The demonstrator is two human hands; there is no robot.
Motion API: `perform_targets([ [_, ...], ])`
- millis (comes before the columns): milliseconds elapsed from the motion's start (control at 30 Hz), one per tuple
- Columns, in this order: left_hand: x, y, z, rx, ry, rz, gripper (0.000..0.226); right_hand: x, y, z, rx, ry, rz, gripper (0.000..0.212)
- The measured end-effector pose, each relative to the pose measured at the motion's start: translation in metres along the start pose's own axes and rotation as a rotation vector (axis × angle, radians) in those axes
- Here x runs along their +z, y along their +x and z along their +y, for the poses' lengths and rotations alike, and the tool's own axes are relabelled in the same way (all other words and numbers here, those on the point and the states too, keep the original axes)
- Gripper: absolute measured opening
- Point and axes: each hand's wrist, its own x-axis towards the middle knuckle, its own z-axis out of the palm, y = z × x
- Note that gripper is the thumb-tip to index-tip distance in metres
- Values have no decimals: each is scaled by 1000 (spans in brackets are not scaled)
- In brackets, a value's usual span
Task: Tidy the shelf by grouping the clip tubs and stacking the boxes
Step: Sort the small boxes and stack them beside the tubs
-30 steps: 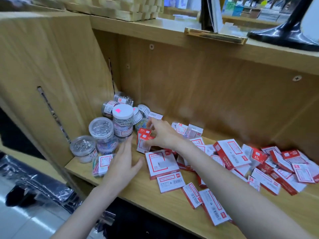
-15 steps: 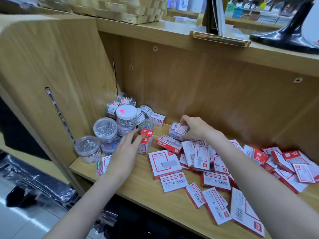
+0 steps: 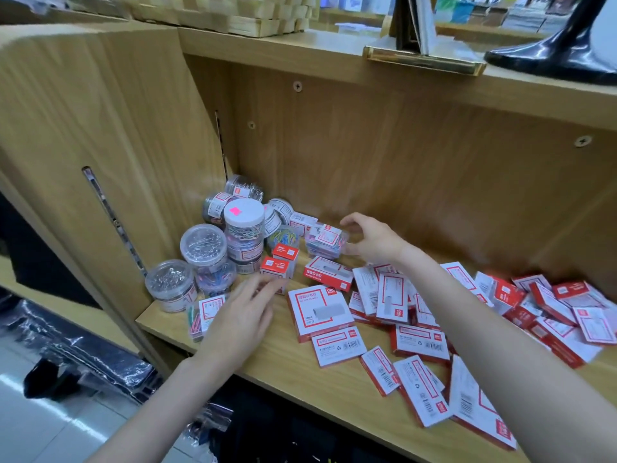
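Your right hand (image 3: pixel 374 240) had its thumb and fingers curled round a small clear plastic box of coloured clips with a red-and-white label (image 3: pixel 326 241), gripping it just off the wooden shelf board (image 3: pixel 293 369), right beside the tub group; you were probably carrying it there so that the clip containers sat together. Your left hand (image 3: pixel 242 317) lay flat with its fingers straight and relaxed, holding nothing, the fingertips (image 3: pixel 267 285) touching or nearly touching a small upright red-and-white carton (image 3: pixel 275 270); I judged it was steadying or nudging that carton.

The round clear plastic clip tubs (image 3: pixel 200 243) were already bunched in the left corner against the side panel, some stacked, one white-lidded tub with a pink sticker (image 3: pixel 243 217) standing tallest. The flat red-and-white staple boxes (image 3: pixel 319 310) lay scattered and overlapping across the middle and right of the board, none stacked yet.

The labels carried red frames, barcodes and a small red logo square, but the print was too blurred to read.
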Motion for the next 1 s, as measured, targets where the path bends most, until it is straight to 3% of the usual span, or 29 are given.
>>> perform_targets([
  [67, -2, 1, 4, -3, -53, -24, 33, -11, -14, 3, 1, -8, 22, 49],
  [167, 2, 6, 13, 15, -89, -109, 39, -14, -35, 8, -26, -134, -109, 44],
  [300, 11, 10, 12, 29, -12, -265, 70, 9, -37, 3, -59, -247, -210, 46],
  [467, 5, 12, 18, -46, -83, -278, 76, 14, -32, 7, -82, -350, -210, 40],
  [633, 5, 12, 32, -194, -178, -255, 73, 6, -34, 24, -143, -376, -60, 45],
  [1000, 11, 28, 44, -85, -186, -110, 52, -26, -53, 38, -283, -93, 203, 44],
])
